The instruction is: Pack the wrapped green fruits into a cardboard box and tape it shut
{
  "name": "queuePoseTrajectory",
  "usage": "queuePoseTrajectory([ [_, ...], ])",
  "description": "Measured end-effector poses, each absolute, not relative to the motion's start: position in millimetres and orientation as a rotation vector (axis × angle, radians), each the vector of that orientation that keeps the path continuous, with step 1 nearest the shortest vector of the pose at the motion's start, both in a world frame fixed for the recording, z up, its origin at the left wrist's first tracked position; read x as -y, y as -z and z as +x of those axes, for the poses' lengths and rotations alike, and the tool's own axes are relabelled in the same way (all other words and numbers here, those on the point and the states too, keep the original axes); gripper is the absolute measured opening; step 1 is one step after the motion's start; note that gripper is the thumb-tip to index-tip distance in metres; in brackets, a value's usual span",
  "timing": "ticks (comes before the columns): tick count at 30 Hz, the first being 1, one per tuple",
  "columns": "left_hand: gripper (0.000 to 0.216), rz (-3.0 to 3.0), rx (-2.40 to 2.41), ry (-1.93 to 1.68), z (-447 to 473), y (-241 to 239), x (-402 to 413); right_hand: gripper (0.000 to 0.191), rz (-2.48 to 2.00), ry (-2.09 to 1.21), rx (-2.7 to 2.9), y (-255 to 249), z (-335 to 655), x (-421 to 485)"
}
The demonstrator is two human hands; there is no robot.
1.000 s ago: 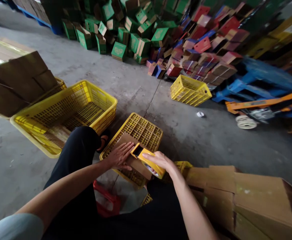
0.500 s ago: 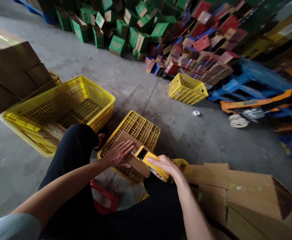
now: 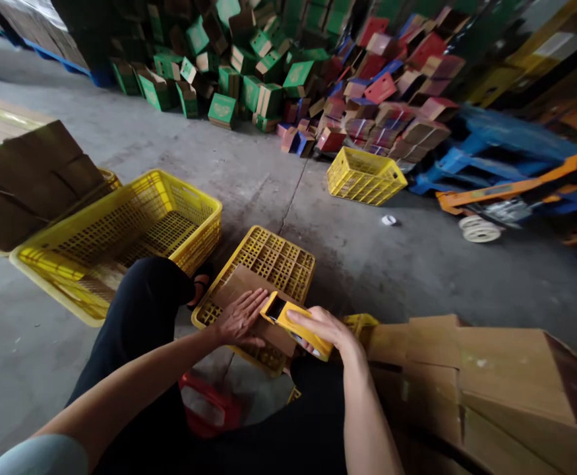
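My right hand [image 3: 320, 328] is closed round a yellow tape dispenser [image 3: 295, 321], whose front end rests at or just over a flat brown cardboard piece [image 3: 233, 284]. Flat on that cardboard lies my left hand [image 3: 243, 318], fingers stretched out, its fingertips beside the dispenser's front. Beneath the cardboard is an upturned yellow plastic crate [image 3: 281, 260] between my knees. Whether tape runs from the dispenser onto the cardboard is hard to make out.
To the left stands a large yellow basket [image 3: 213, 208] with cardboard inside. Cardboard boxes [image 3: 510, 369] are stacked at right. Ahead are a smaller yellow crate [image 3: 364, 175], an orange pallet jack [image 3: 510, 191], blue pallets [image 3: 506, 142] and heaped green boxes [image 3: 221, 109]. A red stool-like object [image 3: 204, 402] lies below.
The camera view has tilted slightly, so the background sits lower. The dispenser has moved a little left, its front now close against my left fingertips. My left hand stays pressed on the cardboard.
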State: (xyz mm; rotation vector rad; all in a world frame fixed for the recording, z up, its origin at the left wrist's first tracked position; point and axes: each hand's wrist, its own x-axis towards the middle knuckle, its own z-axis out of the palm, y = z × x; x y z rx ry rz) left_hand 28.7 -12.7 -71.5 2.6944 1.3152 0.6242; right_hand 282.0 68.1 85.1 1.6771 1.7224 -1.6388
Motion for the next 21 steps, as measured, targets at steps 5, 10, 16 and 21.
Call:
queuePoseTrajectory([
  [5, 0.121, 2.734, -1.338, -0.548, 27.5, 67.0, 12.6, 0.048, 1.625, 1.705, -1.671, -81.7, 287.0, -71.5],
  [10, 0.117, 2.78, -1.348, -0.512, 26.3, 64.4, 13.0, 0.047, 1.635, 1.709, -1.665, -88.5, 286.2, -68.8],
  [16, 0.108, 2.807, -1.321, -0.536, 23.0, 68.0, 13.1, 0.047, 1.667, 1.732, -1.634, -89.1, 302.9, -60.7],
  [21, 0.106, 2.783, -1.297, -0.531, 22.5, 66.8, 13.2, 0.048, 1.675, 1.736, -1.642, -84.2, 317.8, -57.2],
])
